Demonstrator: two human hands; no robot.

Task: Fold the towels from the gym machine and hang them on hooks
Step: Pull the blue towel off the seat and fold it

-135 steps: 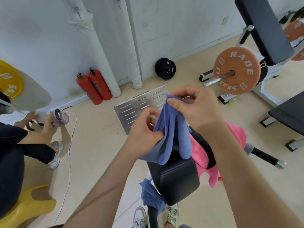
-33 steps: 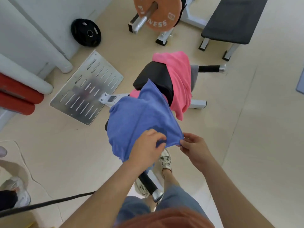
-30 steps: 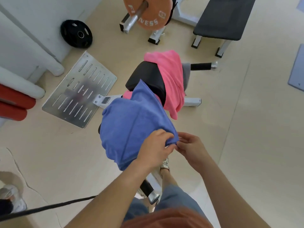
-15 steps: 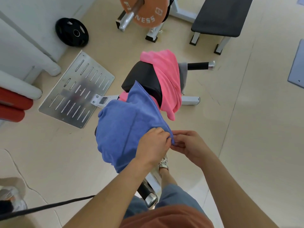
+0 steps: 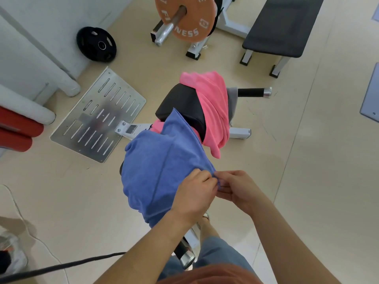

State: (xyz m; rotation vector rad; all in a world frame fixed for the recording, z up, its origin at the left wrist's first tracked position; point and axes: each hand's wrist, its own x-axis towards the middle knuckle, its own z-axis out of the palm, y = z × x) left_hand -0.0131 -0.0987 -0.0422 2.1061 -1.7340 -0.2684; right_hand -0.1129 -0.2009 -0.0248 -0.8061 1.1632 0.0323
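A blue towel lies spread over the near pad of the gym machine, hiding most of that pad. My left hand and my right hand meet at its near right corner and both pinch the hem there. Farther away, a pink towel hangs over the black padded seat, with a grey cloth tucked behind it. No hooks are in view.
A slotted metal plate lies on the floor to the left. A black weight plate leans on the wall. An orange plate on a bar and a black bench stand beyond. A black cable crosses the lower left.
The blue towel went from being held up between my hands to lying over the near pad. My right hand has closed in on my left at the towel's corner.
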